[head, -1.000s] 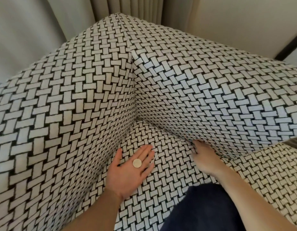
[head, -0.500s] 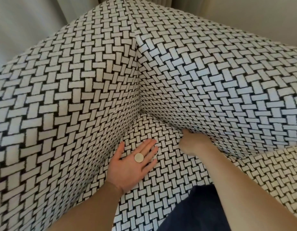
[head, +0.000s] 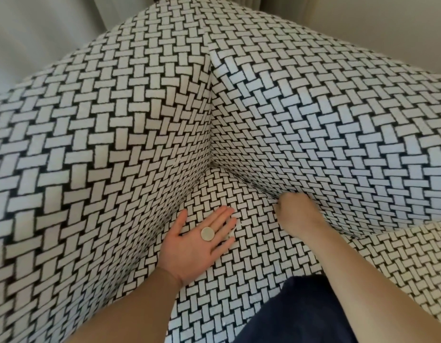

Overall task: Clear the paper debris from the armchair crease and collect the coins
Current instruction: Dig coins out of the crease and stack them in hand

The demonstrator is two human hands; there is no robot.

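Currently the left hand (head: 192, 248) is lying palm-up on the seat of the armchair (head: 115, 144), near the seat's far corner. Its fingers are straight and gripping nothing; one coin (head: 207, 234) is resting loose at the base of them. The right hand (head: 295, 214) is working at the crease (head: 251, 184) running from that corner along the seat's right edge, knuckles up, fingers curling into the fold. With the tips hidden, whether they are pinching anything cannot be told. No paper is plainly showing. Judgement: the person is probing the crease for more coins or scraps. Doing it well likely means pressing the seat down to open the fold, sweeping slowly toward the corner, and holding the left palm level so the coin is not rolling off. Dark blue cloth (head: 301, 315) is lying at the seat's near edge.
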